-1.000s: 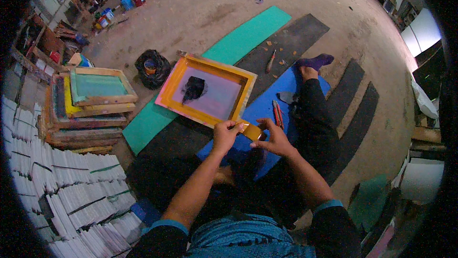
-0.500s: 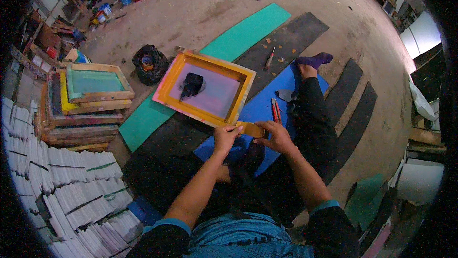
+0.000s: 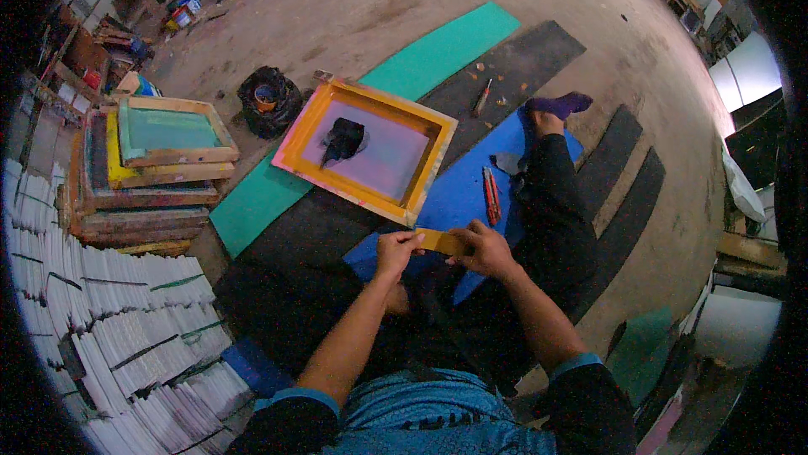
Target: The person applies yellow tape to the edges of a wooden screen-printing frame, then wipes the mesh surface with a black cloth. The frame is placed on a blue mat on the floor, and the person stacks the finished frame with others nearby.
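Note:
A strip of brown packing tape (image 3: 439, 241) stretches between my two hands, over my lap. My left hand (image 3: 397, 252) pinches its free end between thumb and fingers. My right hand (image 3: 486, 249) is closed around the roll end, which its fingers partly hide. Just beyond the tape lies a screen printing frame (image 3: 432, 167) with yellow-taped inner edges, its near corner close to my left hand. A dark patch of ink (image 3: 343, 140) sits on its pale mesh. Right of the frame, a red cutter knife (image 3: 491, 196) rests on a blue mat (image 3: 459, 194).
A second cutter (image 3: 482, 97) lies on a black mat (image 3: 539, 55), beside a green mat (image 3: 446, 47). A black bag with a can (image 3: 268, 101) stands beyond the frame. Stacked screens (image 3: 168, 194) and bundled paper (image 3: 143, 320) line my left. My leg (image 3: 555, 186) extends at right.
My hands and the tape have drawn slightly nearer to me, away from the frame's corner. The view has shifted a little. Both hands keep their hold.

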{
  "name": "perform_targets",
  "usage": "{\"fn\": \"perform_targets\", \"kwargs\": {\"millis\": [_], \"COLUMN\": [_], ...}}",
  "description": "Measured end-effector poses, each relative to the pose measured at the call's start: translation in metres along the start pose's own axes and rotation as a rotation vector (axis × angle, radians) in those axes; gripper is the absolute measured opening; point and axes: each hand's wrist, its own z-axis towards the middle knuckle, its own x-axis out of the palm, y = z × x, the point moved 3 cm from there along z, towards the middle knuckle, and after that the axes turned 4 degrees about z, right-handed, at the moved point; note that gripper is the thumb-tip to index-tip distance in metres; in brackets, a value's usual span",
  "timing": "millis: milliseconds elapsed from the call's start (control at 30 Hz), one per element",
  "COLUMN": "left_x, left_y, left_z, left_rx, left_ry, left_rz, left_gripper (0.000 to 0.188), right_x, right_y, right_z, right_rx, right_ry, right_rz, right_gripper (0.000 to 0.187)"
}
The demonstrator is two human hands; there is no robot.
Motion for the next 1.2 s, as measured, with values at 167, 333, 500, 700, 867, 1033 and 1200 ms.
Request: {"fn": "perform_targets", "kwargs": {"millis": [167, 333, 500, 700, 867, 1033, 1200], "left_x": [-0.002, -0.002, -0.004, -0.007, -0.009, -0.016, -0.001], "left_y": [0.028, 0.018, 0.037, 0.034, 0.027, 0.026, 0.036], "left_z": [0.013, 0.007, 0.015, 0.010, 0.002, -0.002, 0.002], "left_rx": [-0.031, 0.046, 0.162, 0.190, 0.191, 0.255, 0.188], "left_ry": [0.034, -0.015, -0.026, -0.043, -0.041, -0.055, -0.022], "left_rz": [-0.014, 0.112, 0.089, 0.171, 0.167, 0.167, 0.052], "left_gripper": [0.021, 0.021, 0.023, 0.025, 0.025, 0.025, 0.025], "right_x": [0.008, 0.002, 0.005, 0.015, -0.012, 0.003, 0.012], "right_y": [-0.002, 0.001, 0.001, -0.039, -0.078, -0.101, -0.133], "right_z": [0.006, 0.005, 0.008, 0.032, 0.064, 0.076, 0.058], "right_rx": [0.007, 0.015, 0.065, 0.123, 0.495, 0.648, 0.598], "right_ry": [0.031, 0.064, 0.080, 0.003, -0.325, -0.248, -0.315], "right_rz": [0.023, 0.072, 0.121, 0.153, -0.206, -0.139, -0.050], "right_gripper": [0.059, 0.057, 0.050, 0.050, 0.053, 0.043, 0.038]}}
